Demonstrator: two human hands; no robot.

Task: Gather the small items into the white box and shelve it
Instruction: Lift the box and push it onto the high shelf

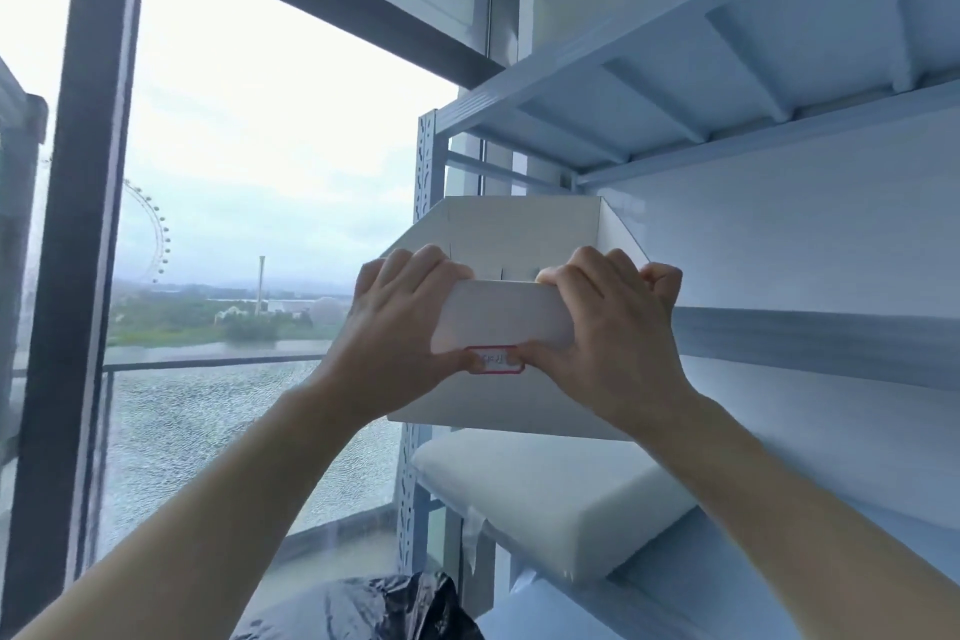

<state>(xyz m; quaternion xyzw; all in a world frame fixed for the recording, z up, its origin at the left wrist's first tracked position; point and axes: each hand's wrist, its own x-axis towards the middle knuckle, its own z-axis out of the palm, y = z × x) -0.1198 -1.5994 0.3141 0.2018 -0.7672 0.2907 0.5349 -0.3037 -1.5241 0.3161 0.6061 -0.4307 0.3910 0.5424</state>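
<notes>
I hold the white box point(501, 317) up at shelf height, in front of the pale metal shelving rack point(779, 338). It is an open-topped cardboard bin with a low front wall and a red-bordered label at the lower front. My left hand point(395, 322) grips the front wall's left end, fingers curled over the rim. At the right end, my right hand point(608, 327) clasps the same wall. The box's underside hangs near the front edge of the middle shelf. Its contents are hidden by the front wall.
A white foam block point(550, 489) lies on the shelf below the box. The upper shelf point(727, 83) runs overhead. The rack's perforated upright point(428, 161) stands at the left. A large window point(260, 224) fills the left side. Black plastic point(374, 608) sits at the bottom.
</notes>
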